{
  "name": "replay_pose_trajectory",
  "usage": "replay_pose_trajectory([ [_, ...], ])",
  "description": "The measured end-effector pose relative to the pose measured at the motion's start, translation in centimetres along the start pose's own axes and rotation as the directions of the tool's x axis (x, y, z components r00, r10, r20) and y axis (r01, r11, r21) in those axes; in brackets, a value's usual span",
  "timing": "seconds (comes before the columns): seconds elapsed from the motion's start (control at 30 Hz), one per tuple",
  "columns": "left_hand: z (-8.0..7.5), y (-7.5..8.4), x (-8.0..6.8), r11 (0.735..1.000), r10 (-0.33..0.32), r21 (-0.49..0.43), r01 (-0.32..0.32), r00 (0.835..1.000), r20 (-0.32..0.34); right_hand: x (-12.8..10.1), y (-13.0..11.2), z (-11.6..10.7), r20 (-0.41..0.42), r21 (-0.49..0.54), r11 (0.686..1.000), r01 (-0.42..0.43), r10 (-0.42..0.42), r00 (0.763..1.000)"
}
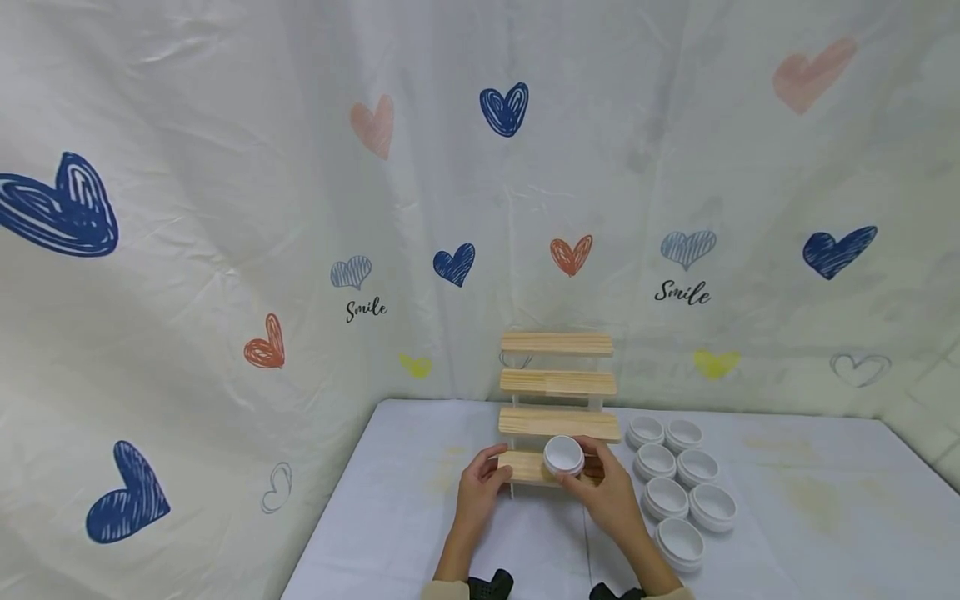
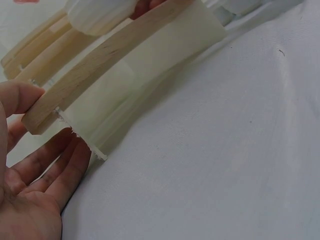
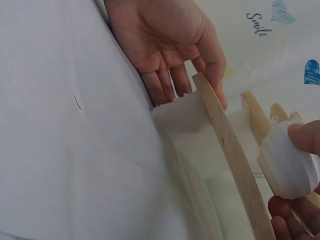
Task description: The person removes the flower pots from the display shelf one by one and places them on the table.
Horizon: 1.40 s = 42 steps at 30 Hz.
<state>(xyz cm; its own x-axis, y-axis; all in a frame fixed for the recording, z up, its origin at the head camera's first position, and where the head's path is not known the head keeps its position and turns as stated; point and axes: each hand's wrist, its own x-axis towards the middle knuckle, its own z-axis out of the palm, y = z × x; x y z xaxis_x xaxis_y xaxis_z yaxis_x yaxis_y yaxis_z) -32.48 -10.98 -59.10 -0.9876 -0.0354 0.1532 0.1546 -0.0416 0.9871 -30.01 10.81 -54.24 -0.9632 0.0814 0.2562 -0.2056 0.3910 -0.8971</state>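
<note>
Script word on the backdrop
"Smile" stands twice on the heart-print cloth [image 1: 225, 250], under two pale blue hearts; it shows again, partly, in the right wrist view.

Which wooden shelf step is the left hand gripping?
The lowest, front step: the left hand holds its left end; the three higher steps go untouched.

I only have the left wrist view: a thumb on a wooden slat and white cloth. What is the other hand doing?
Observer: The right hand holds a small white jar at the lowest step of the wooden rack.
Operator: How many steps does the rack have?
Observer: Four, rising toward the heart-print curtain.
Operator: Any more jars around?
Observer: Yes, more white jars sit in two rows on the table, right of the rack.
Operator: And my left hand?
Observer: The left hand steadies the lowest step's left end.
</note>
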Motion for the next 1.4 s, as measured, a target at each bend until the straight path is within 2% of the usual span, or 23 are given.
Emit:
replay_pose_trajectory([
  [0.23,0.1,0.2,-0.2,1.000,-0.010,-0.028,0.010,1.000,-0.001,0.0,0.1,-0.4,0.012,0.092,0.996,0.016,-0.017,1.000],
  [0.43,0.1,0.3,-0.2,1.000,-0.016,-0.015,0.016,1.000,-0.007,-0.1,-0.7,-0.9,0.078,0.192,0.981,-0.040,0.025,0.997],
  [0.77,0.0,0.1,-0.1,1.000,-0.029,0.000,0.029,1.000,-0.012,-0.4,-2.1,-1.2,0.089,0.251,0.966,-0.062,0.041,0.995],
  [1.1,0.0,0.5,-0.2,1.000,-0.019,-0.008,0.019,1.000,-0.009,-0.5,-4.3,-2.6,0.107,0.272,0.961,-0.049,0.021,0.994],
  [1.4,0.1,0.3,-0.2,1.000,-0.030,0.002,0.030,0.999,-0.017,-0.8,-5.0,-4.5,0.137,0.216,0.976,-0.016,-0.014,0.990],
])
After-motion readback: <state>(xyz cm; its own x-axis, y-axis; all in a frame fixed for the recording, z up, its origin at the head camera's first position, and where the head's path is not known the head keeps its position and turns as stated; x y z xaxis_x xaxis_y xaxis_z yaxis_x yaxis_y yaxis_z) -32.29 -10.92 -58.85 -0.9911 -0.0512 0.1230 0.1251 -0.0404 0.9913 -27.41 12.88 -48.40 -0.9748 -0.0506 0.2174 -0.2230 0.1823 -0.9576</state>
